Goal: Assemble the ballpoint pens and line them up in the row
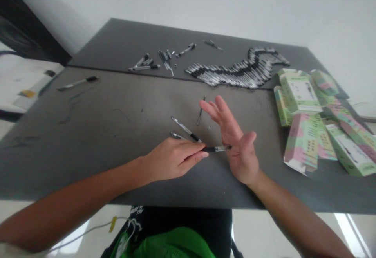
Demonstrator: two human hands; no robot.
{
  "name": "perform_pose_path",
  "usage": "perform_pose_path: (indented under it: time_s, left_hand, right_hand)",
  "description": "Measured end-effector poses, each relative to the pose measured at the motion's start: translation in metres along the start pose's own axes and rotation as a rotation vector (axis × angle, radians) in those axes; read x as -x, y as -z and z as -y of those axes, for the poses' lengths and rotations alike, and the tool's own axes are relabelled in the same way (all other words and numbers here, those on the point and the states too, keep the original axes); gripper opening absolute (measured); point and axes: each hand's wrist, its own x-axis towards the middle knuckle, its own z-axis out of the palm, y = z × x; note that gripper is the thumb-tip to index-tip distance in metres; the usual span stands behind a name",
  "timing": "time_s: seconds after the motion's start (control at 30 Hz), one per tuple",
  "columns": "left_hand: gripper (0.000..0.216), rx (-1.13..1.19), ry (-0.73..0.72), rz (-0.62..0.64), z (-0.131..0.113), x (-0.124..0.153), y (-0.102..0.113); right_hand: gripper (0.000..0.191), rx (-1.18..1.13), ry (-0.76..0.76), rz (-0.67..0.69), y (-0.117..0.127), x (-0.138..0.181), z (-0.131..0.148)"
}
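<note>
My left hand (176,157) pinches a pen (216,148) by its dark grip, with the clear tip end pointing right. That tip touches or nearly touches the palm of my right hand (238,146), which is open with its fingers stretched out and thumb apart. Just beyond my left hand lies another pen (185,129) with a black grip, and part of one more pen (176,136) shows beside it; my left hand hides the rest. A thin dark refill-like stick (201,111) lies near my right fingertips, close to a tiny pale ring-shaped piece (208,128).
A long curving row of pens (232,74) spans the back of the grey table (123,144). Loose pens (143,65) and thin refills (166,60) lie back left, and a single pen (78,83) at far left. Several green and pink cartons (302,93) are piled at right.
</note>
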Motion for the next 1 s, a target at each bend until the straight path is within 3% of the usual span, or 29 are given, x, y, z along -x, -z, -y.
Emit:
perform_pose_path:
  time_s: [0.4, 0.57, 0.73, 1.0]
  left_hand:
    - [0.032, -0.105, -0.065, -0.003, 0.002, 0.0, -0.005]
    - [0.037, 0.082, 0.166, 0.028, -0.002, -0.002, -0.001]
    - [0.047, 0.395, 0.323, -0.09, -0.002, 0.001, -0.002]
    - [0.063, 0.583, 0.432, -0.086, 0.005, 0.009, -0.02]
  right_hand:
    - [0.075, -0.06, -0.068, -0.042, -0.005, 0.002, -0.009]
    - [0.083, -0.225, -0.069, -0.166, 0.0, -0.002, -0.012]
    - [0.039, -0.109, 0.001, 0.09, -0.002, -0.001, -0.014]
    - [0.016, -0.195, -0.024, 0.012, -0.006, -0.005, -0.01]
